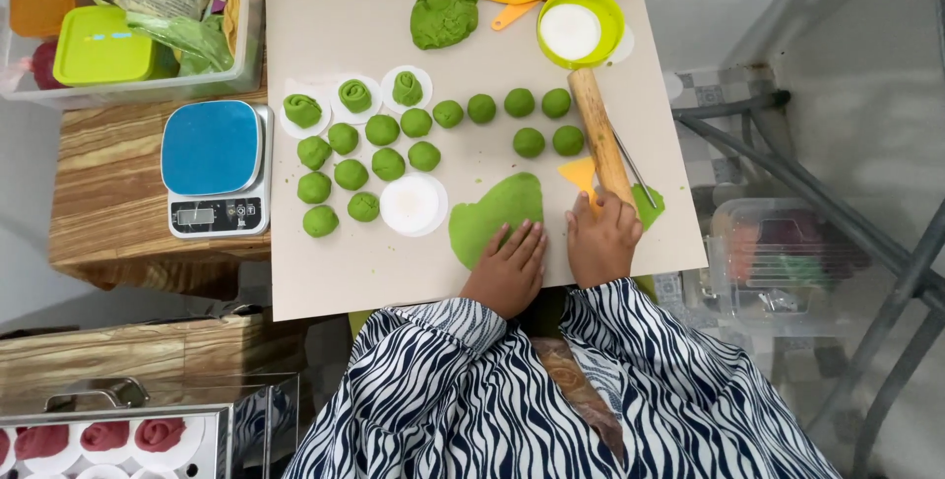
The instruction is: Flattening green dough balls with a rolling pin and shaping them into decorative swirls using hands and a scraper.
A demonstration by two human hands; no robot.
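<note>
While L hand [512, 260] presses dough sheet [492, 213], R hand [600, 238] rests.

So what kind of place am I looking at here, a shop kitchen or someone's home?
Most likely a home baking corner, though a small shop can't be ruled out. A board carries rows of green dough balls, a wooden rolling pin lies by the right hand, and a small digital scale sits on a low wooden table.

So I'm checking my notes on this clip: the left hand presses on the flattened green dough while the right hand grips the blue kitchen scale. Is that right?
Not quite. The head view shows the left hand on the flattened green dough, but the right hand rests at the wooden rolling pin, not the blue kitchen scale, which sits untouched far left.
</note>
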